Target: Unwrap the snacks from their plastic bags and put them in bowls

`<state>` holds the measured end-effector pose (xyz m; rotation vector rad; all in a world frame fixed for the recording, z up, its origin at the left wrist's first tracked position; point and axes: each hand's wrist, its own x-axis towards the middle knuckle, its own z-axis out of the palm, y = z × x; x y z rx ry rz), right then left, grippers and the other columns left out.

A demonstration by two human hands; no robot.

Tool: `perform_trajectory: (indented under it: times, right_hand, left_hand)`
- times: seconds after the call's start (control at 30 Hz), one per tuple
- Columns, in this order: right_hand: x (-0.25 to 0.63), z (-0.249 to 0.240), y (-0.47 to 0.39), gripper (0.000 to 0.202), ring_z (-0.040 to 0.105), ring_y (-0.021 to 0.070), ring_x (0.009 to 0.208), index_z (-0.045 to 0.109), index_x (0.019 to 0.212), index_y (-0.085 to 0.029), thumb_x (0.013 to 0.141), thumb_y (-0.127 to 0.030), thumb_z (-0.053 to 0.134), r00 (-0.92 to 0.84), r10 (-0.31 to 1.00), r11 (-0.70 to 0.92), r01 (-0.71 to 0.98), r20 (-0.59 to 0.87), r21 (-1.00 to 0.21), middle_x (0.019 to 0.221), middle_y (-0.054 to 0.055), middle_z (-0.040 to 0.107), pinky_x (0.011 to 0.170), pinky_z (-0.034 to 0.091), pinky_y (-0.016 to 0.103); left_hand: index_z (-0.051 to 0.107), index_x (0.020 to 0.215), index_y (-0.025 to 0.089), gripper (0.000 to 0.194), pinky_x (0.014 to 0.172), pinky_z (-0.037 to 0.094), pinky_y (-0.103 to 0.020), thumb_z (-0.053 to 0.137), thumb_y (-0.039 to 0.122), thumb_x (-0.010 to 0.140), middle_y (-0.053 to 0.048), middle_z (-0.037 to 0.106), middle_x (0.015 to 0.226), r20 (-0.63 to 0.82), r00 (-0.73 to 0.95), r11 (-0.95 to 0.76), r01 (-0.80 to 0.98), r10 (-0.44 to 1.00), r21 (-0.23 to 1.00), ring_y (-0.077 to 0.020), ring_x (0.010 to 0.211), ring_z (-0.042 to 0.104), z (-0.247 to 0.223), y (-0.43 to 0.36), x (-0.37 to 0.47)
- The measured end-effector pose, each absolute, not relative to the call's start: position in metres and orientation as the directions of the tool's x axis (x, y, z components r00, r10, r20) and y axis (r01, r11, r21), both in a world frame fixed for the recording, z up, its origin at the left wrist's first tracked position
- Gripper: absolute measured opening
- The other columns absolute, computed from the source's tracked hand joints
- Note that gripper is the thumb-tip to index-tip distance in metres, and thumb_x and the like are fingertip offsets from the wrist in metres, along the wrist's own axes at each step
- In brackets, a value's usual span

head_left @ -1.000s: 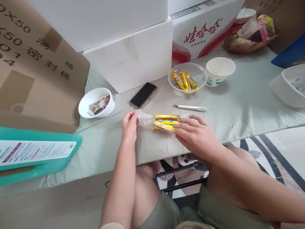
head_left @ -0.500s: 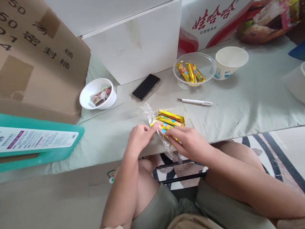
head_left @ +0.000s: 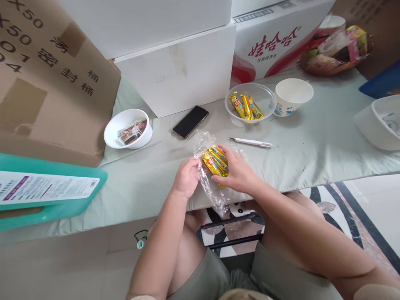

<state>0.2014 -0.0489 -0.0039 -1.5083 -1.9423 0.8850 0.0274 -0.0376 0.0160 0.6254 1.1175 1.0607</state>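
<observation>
Several small yellow snack packets [head_left: 214, 162] lie bunched side by side near the table's front edge. My right hand [head_left: 238, 170] curves round their right side, thumb at the near end and fingers at the far end. A crinkled clear plastic bag [head_left: 208, 189] lies along the left of the packets and droops over the table edge. My left hand [head_left: 187, 178] pinches the bag's edge between thumb and fingers, just left of the packets. Whether the packets lie inside the bag or on top of it is hard to tell.
Behind are a black phone [head_left: 190, 121], a white pen [head_left: 251, 142], a clear bowl [head_left: 268, 109] with more yellow packets and a paper cup [head_left: 294, 98]. A white bowl [head_left: 144, 137] holds wrapped packets at left. Cartons [head_left: 187, 71] line the back; a white container [head_left: 379, 125] stands right.
My right hand has gone from picking at the packets to wrapping round their right side, and the packets are bunched closer together. My left hand has drawn back from them, holding the bag's edge.
</observation>
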Motion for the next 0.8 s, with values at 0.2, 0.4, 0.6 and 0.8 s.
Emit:
perform_trajectory:
  times: [0.2, 0.4, 0.6, 0.8]
  right_hand:
    - [0.21, 0.0, -0.038, 0.094, 0.057, 0.0379, 0.129, 0.025, 0.154, -0.023, 0.074, -0.041, 0.071, -0.274, 0.96, 0.101, 0.522, -0.054, -0.847, 0.143, 0.021, 0.055, 0.102, 0.048, 0.055]
    - [0.21, 0.002, -0.039, 0.081, 0.061, 0.0399, 0.115, 0.037, 0.15, -0.019, 0.075, -0.032, 0.065, -0.216, 0.972, 0.118, 0.792, -0.094, -0.598, 0.128, 0.02, 0.065, 0.092, 0.049, 0.054]
    - [0.201, 0.004, -0.041, 0.078, 0.061, 0.0392, 0.11, 0.038, 0.151, -0.021, 0.077, -0.031, 0.061, -0.176, 0.976, 0.093, 0.866, -0.125, -0.491, 0.123, 0.019, 0.066, 0.075, 0.05, 0.043]
    - [0.206, 0.006, -0.028, 0.086, 0.064, 0.0298, 0.089, 0.036, 0.151, -0.024, 0.07, -0.029, 0.065, -0.105, 0.959, -0.13, 0.66, -0.263, -0.739, 0.108, 0.011, 0.069, 0.074, 0.049, 0.04]
  left_hand:
    - [0.061, 0.076, 0.017, 0.02, 0.07, 0.057, -0.034, 0.063, 0.033, 0.063, -0.007, 0.069, 0.086, -0.483, 0.054, 0.454, -0.443, 0.874, 0.773, -0.0203, 0.079, 0.066, 0.014, -0.016, 0.025]
    - [0.054, 0.075, 0.02, 0.034, 0.055, 0.048, -0.024, 0.073, 0.044, 0.061, -0.001, 0.063, 0.081, -0.448, -0.21, 0.405, -0.219, 0.869, 0.888, -0.0174, 0.076, 0.066, 0.001, -0.007, 0.018]
    - [0.058, 0.063, 0.017, 0.024, 0.061, 0.048, -0.023, 0.077, 0.032, 0.064, -0.001, 0.06, 0.072, -0.498, -0.025, 0.499, 0.05, 0.867, 0.865, -0.0146, 0.073, 0.06, 0.003, -0.014, 0.018]
    - [0.059, 0.07, 0.018, 0.01, 0.083, 0.059, -0.039, 0.067, 0.023, 0.067, -0.003, 0.07, 0.091, -0.445, 0.225, 0.488, -0.565, 0.867, 0.665, -0.0241, 0.096, 0.07, 0.015, -0.011, 0.02]
